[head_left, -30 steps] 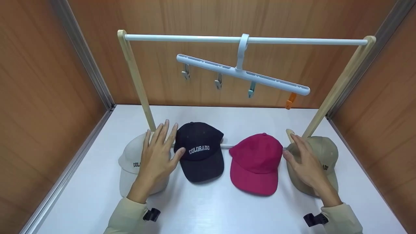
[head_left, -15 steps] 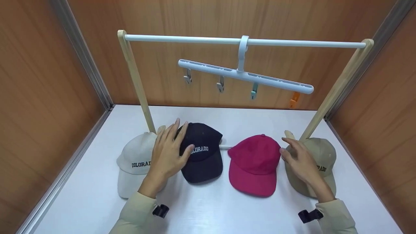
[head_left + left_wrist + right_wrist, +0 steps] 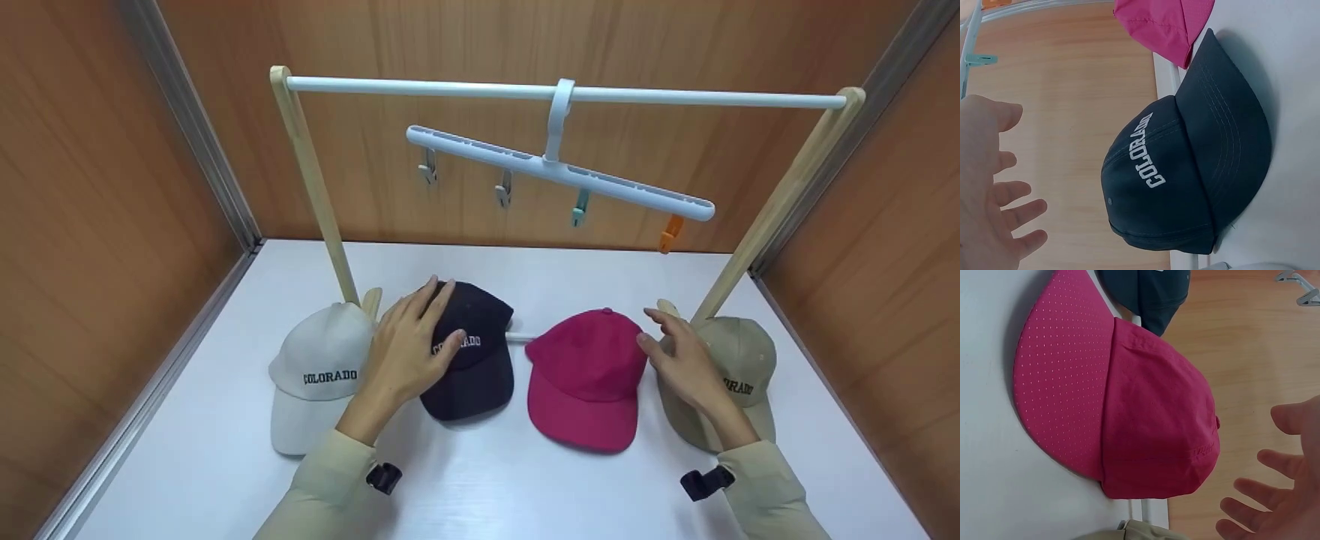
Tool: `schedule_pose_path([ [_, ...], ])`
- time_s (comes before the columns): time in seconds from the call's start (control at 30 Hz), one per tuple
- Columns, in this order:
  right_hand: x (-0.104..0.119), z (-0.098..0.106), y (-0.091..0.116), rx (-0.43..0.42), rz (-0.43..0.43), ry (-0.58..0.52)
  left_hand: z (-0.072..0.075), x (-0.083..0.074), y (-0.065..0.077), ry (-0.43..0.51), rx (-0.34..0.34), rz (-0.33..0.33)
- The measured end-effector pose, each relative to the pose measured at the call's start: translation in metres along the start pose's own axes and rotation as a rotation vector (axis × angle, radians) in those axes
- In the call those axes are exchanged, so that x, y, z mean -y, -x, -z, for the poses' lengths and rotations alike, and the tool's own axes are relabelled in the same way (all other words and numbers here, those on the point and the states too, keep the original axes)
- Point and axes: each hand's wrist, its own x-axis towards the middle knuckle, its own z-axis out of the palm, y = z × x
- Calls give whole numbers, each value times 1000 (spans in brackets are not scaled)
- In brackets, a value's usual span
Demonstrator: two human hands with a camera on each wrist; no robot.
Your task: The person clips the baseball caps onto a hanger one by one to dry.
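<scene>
Desk (image 3: 480,495), white, walled on three sides by wood panels (image 3: 480,37), bearing white cap (image 3: 319,379), black cap (image 3: 480,386), red cap (image 3: 589,375), khaki cap (image 3: 750,349) before rack (image 3: 319,187) and hanger (image 3: 630,187); left hand (image 3: 409,349) above black cap, right hand (image 3: 684,367) near red cap, fingers of both parted, holding nothing.

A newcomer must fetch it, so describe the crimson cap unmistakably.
Find the wooden-legged rack on the white table. At its foot sits the crimson cap, third cap from the left, between the navy cap and the khaki cap. Its brim is dotted and, unlike those two, it shows no contrasting lettering.
</scene>
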Motion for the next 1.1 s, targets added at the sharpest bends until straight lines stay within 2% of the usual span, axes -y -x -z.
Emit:
schedule_pose_path([
  [0.17, -1, -3, -7, 17, 11, 10, -5, -2, -1, 12, -6, -16],
  [0.47, -1, -7, -16, 74, -1, -9, -11, -6, -5, 38, 28, -32],
  [0.93, -4, -24, -29, 86, -51, -50, -22, -14, -12, 53, 41, -55],
  [1.1, -7, -25, -34, 82, -78, -41, -26, -18, -14, 73, 71, -47],
])
